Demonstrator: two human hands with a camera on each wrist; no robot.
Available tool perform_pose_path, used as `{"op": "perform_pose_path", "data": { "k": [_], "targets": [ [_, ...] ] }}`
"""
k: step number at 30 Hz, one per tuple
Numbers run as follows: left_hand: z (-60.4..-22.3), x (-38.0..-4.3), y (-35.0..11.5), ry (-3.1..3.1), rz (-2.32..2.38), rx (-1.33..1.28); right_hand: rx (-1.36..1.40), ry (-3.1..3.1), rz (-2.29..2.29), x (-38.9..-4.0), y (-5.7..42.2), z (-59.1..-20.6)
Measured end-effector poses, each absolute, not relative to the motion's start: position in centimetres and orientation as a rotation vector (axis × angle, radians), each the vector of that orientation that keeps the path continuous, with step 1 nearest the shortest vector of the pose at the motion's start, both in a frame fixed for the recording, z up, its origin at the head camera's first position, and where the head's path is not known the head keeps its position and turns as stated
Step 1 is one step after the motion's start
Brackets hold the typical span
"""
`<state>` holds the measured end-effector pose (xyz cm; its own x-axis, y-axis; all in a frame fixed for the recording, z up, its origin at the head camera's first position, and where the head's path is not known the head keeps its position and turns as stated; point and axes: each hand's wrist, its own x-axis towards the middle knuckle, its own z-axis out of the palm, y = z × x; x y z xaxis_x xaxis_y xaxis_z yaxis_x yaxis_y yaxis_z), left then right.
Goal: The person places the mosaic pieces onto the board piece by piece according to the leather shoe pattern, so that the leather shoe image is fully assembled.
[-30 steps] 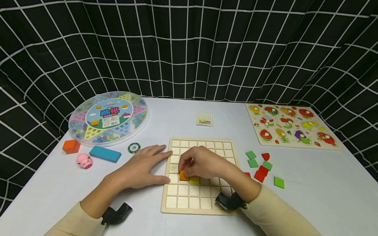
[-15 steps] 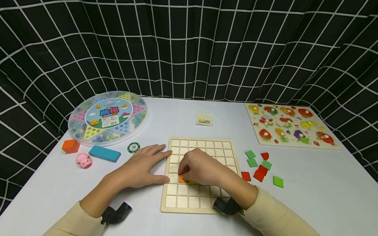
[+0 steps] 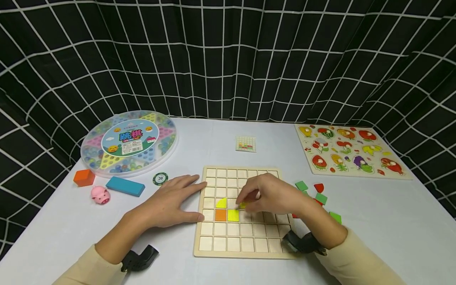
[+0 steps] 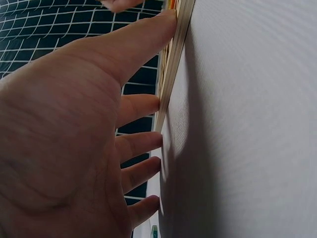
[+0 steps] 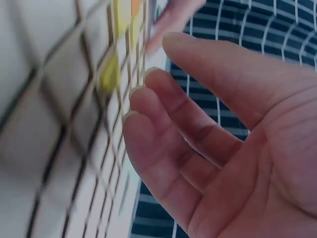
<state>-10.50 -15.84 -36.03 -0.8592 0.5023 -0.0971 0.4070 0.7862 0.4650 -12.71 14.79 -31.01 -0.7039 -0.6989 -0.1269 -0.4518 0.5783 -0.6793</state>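
A wooden grid board lies flat in front of me. On it sit an orange square, a yellow square beside it and a yellow quarter-circle piece above the orange one. My left hand rests with spread fingers, thumb and index at the board's left edge. My right hand is over the middle of the board, fingers loosely bent. Its fingers and thumb stand apart with nothing between them in the right wrist view. Another yellow piece lies on the board near those fingertips, partly hidden in the head view.
Green tiles and red pieces lie right of the board, some behind my forearm. A pattern card and fruit puzzle are farther back. At left are a round marble game, orange cube, blue block and pink pig.
My right hand has left the orange square and shifted right across the board, uncovering both squares and the yellow quarter-circle piece. The left hand stays in place.
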Motion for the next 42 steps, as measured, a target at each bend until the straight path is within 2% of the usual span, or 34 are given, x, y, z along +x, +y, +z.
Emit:
{"op": "perform_pose_path", "data": {
  "k": [11,19,31,42],
  "targets": [
    [-36.1,-10.5,-15.8,2.769,0.654,0.709,-0.646,2.519,-0.879,-13.5,22.6,-29.7],
    [-36.1,-10.5,-15.9,2.776,0.646,0.722,-0.389,2.636,-0.685,-13.9,26.2,-30.7],
    [-36.2,-10.4,-15.9,2.771,0.660,0.719,-0.360,2.678,-0.552,-14.3,26.0,-31.9],
    [-36.1,-10.5,-15.8,2.761,0.661,0.710,-0.470,2.687,-0.774,-14.2,23.8,-30.5]
  ]
}}
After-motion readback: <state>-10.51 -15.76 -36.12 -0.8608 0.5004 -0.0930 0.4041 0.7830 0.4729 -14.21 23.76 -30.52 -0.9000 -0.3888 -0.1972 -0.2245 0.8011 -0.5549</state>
